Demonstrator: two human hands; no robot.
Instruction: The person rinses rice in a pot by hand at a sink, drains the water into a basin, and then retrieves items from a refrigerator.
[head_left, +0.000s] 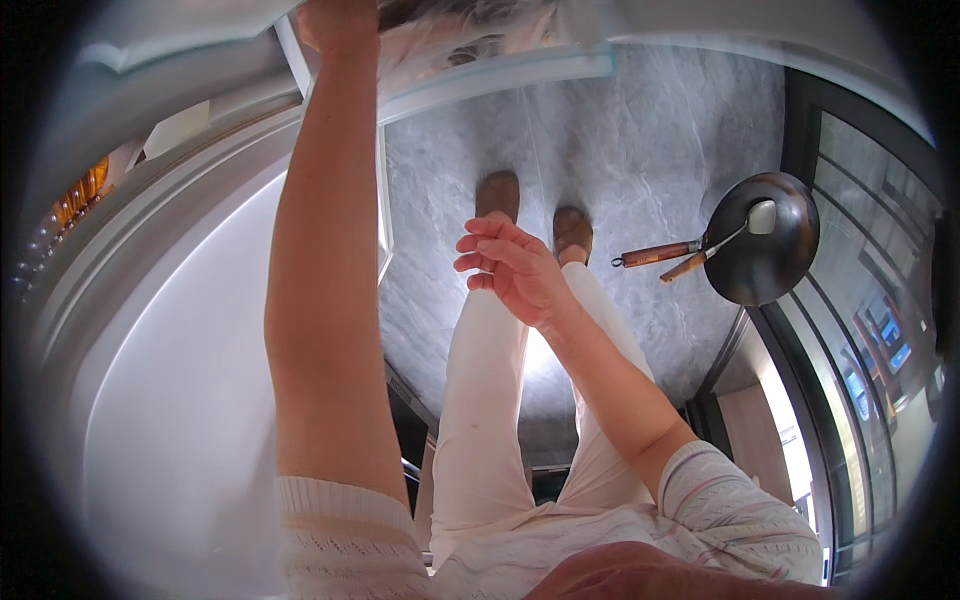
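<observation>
My left arm stretches to the top edge of the view, where only part of my left hand (339, 26) shows. Its fingers are out of sight, so what it holds or touches is hidden. Beside it are a clear plastic bag (427, 37) and a translucent shelf or drawer edge (495, 81), seemingly in an open fridge. My right hand (514, 270) hangs in front of my legs, fingers loosely curled and apart, with nothing in it.
A dark wok (780, 262) with a wooden handle, a metal spatula (761, 217) lying in it, is at right by a black-framed glass door (870, 165). A white panel (180, 420) curves along the left. Amber items (82, 187) sit beyond it. Grey marbled floor (652, 150) lies below.
</observation>
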